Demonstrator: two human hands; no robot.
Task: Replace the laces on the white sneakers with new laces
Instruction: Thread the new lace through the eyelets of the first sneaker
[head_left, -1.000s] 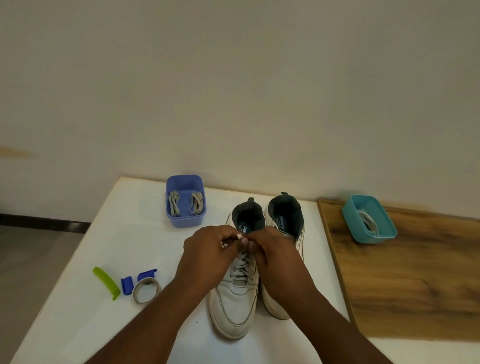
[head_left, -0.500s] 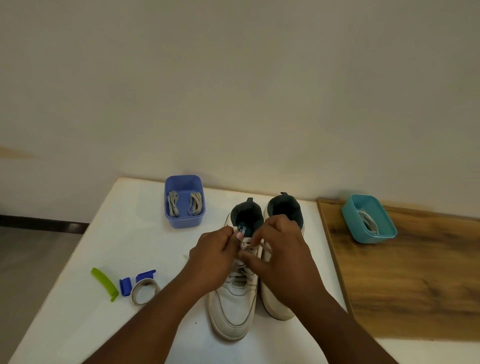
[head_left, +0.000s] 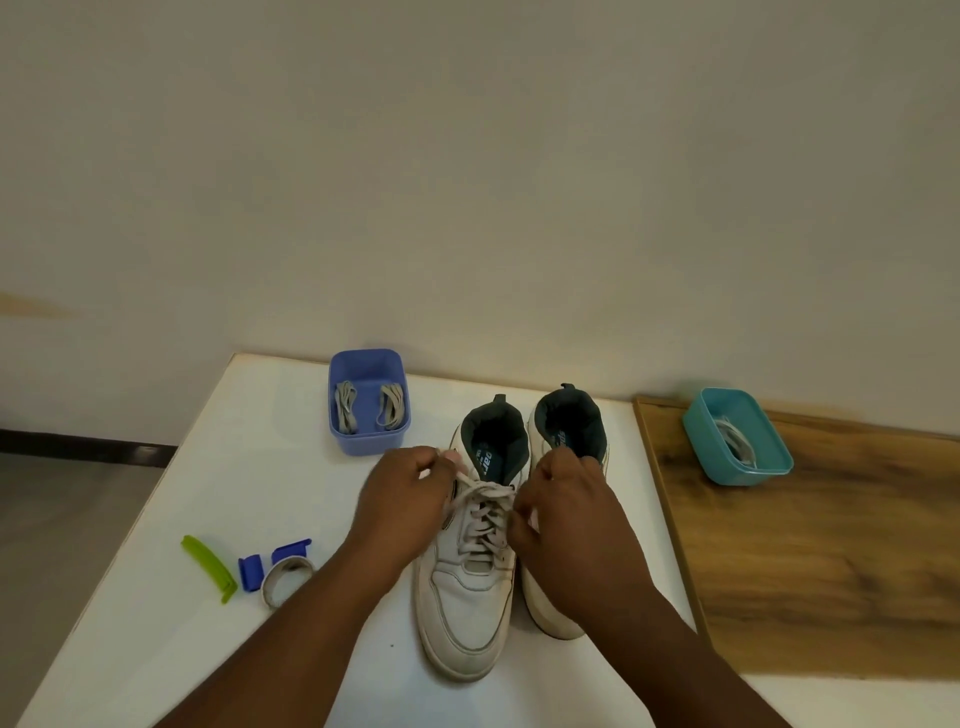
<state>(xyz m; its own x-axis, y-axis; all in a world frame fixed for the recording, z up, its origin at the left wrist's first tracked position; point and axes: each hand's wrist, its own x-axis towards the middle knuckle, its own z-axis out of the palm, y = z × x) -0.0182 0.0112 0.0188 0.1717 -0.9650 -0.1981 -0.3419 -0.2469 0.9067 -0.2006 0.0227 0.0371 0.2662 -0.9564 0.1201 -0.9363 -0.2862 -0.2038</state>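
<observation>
On the white surface (head_left: 260, 467), the left hand (head_left: 402, 501) pinched a pale flat lace (head_left: 480, 512) end at the worn white leather sneaker's (head_left: 467, 597) ten o'clock; the right hand (head_left: 563, 512), at three o'clock, curled, seemingly gripping the other end. Uneven pulling could have jammed the knot or dragged the shoe.

The right hand (head_left: 571, 525) covers the middle of the worn white leather sneaker on the right (head_left: 550, 608), so its laces are hidden. Both forearms are cut off at the bottom edge. Left of that sneaker, the left hand's (head_left: 400, 499) grip hides the lace end it holds.
</observation>
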